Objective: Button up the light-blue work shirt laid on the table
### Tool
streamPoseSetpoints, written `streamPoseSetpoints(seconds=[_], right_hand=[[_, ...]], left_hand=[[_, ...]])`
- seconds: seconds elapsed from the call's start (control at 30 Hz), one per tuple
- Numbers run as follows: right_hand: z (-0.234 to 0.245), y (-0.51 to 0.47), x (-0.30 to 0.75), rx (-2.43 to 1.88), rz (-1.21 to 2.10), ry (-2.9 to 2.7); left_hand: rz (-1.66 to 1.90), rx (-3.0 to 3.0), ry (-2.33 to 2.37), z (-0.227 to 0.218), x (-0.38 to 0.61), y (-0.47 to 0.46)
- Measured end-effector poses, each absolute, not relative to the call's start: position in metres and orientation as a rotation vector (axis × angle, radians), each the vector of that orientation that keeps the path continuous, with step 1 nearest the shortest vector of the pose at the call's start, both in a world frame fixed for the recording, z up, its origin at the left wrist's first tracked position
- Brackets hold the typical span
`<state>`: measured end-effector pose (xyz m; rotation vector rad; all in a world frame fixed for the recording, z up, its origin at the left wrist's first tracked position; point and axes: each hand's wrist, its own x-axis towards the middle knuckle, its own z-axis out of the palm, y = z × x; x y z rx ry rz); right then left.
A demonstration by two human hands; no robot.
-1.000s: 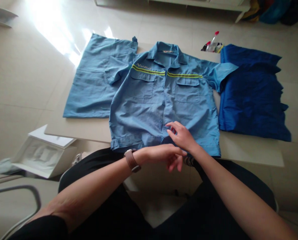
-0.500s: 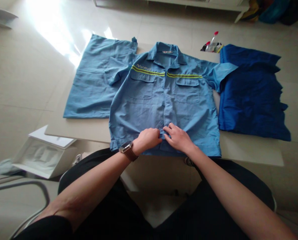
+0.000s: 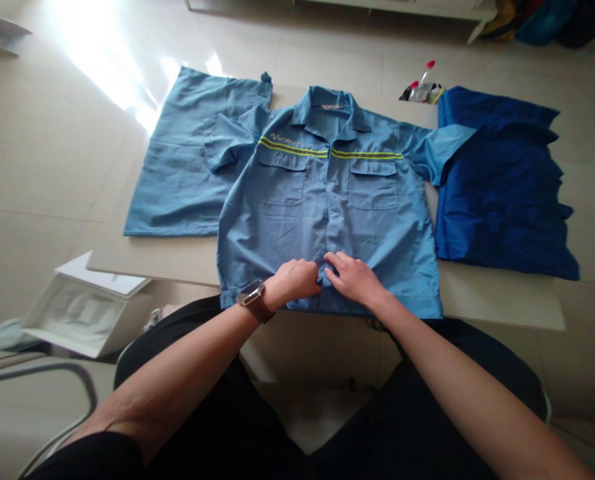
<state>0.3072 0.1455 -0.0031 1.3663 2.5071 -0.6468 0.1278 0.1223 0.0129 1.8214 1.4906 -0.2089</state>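
Beyond our hands, a tiled floor spreads out in bright sunlight, and a pale tabletop lies directly ahead of them, its near edge just past our fingers. A light-blue work shirt lies flat and buttoned on the tabletop, collar pointing away from us and hem under our hands. To the left of our hands, a second light-blue garment lies partly under the shirt's sleeve. To their right, a dark-blue garment sits beside the other sleeve, which overlaps it. Our black trousers fill the space below our forearms, and a white box stands on the floor to the left of our left hand. Far ahead and to the right of our hands, small red-capped bottles lie just beyond the tabletop's far edge. Our left hand and right hand sit side by side on the shirt's lower front, almost touching. Both are half-curled, with the cloth bunched at the button placket between them. The left hand's fingertips are hidden, and we cannot tell whether either hand actually pinches the cloth. A brown leather watch strap circles our left wrist.
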Motion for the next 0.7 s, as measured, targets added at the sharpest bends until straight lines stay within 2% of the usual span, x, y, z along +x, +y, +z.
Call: streamPoseSetpoints(seconds=[0.47, 0.7], right_hand=[[-0.0001, 0.1455, 0.3069, 1.295, -0.582, 2.458], [0.0031, 0.1452, 0.3066, 1.262, -0.567, 2.458]], left_hand=[[0.029, 1.84, 1.692, 0.0076, 0.1305, 0.1297], [0.006, 1.909, 1.648, 0.0027, 0.1315, 0.1299]])
